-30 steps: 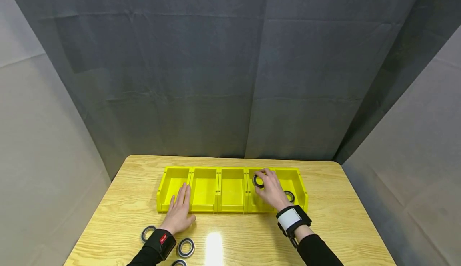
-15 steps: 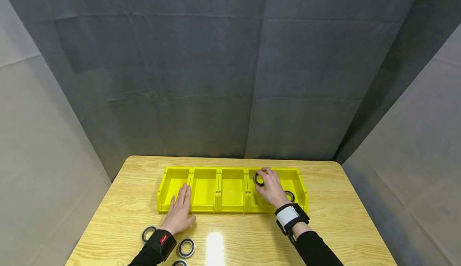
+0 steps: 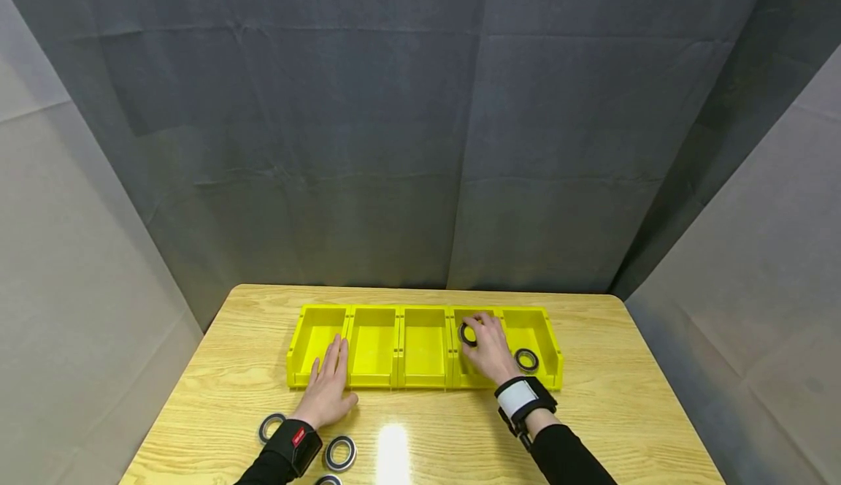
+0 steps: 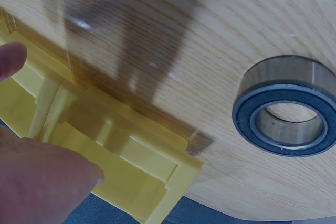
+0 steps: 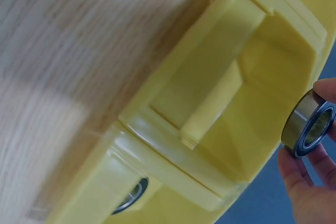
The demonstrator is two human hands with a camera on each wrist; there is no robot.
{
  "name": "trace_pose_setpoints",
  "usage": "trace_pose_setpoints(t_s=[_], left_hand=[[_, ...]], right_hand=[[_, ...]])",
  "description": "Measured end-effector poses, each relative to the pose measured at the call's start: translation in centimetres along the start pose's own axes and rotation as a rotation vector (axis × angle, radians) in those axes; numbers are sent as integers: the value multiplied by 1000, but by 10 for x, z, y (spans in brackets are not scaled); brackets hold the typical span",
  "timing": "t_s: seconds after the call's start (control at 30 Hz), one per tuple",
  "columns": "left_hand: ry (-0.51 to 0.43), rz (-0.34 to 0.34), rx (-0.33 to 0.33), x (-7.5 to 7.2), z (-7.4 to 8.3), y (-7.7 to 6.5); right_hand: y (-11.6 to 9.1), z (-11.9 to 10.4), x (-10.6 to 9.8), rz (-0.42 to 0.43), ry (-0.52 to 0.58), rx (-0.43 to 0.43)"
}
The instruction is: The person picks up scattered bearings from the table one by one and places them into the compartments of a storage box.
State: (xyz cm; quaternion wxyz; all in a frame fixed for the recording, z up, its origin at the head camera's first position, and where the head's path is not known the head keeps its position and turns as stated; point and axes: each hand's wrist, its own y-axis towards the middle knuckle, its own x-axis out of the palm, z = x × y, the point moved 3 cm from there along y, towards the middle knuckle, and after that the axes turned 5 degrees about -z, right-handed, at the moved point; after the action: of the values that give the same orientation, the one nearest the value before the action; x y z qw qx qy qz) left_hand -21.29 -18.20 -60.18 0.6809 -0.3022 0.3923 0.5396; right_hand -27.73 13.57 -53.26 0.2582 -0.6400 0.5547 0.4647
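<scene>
My right hand (image 3: 489, 350) pinches a ball bearing (image 5: 308, 123) between thumb and fingers, tilted, over the second compartment from the right of a yellow bin row (image 3: 423, 381). Another bearing (image 3: 526, 360) lies in the rightmost compartment; the right wrist view shows part of it through that bin's front opening. My left hand (image 3: 325, 397) lies with fingers extended over the front edge of the leftmost bin, thumb spread to the side. In the left wrist view its fingers (image 4: 42, 182) are near the yellow bin wall.
On the wooden table (image 3: 631, 412), a bearing (image 3: 340, 453) stands just right of my left wrist. A second bearing (image 3: 269, 426) is partly hidden behind that wrist, and a third (image 3: 328, 480) is cut off by the lower frame edge. A grey curtain (image 3: 368, 142) hangs behind.
My right hand has shifted slightly left and down with the bearing, uncovering more of the bearing in the rightmost compartment. The left hand stays in place.
</scene>
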Motion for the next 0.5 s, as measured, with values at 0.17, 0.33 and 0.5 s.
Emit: trace_pose_setpoints(t_s=[0.17, 0.33, 0.5], left_hand=[[2, -18, -11, -4, 4, -1], [-22, -33, -15, -10, 12, -4], [-19, -63, -36, -14, 17, -5]], right_hand=[[-1, 3, 7, -9, 0, 9], [-2, 6, 11, -27, 4, 34], [-3, 11, 16, -51, 11, 61]])
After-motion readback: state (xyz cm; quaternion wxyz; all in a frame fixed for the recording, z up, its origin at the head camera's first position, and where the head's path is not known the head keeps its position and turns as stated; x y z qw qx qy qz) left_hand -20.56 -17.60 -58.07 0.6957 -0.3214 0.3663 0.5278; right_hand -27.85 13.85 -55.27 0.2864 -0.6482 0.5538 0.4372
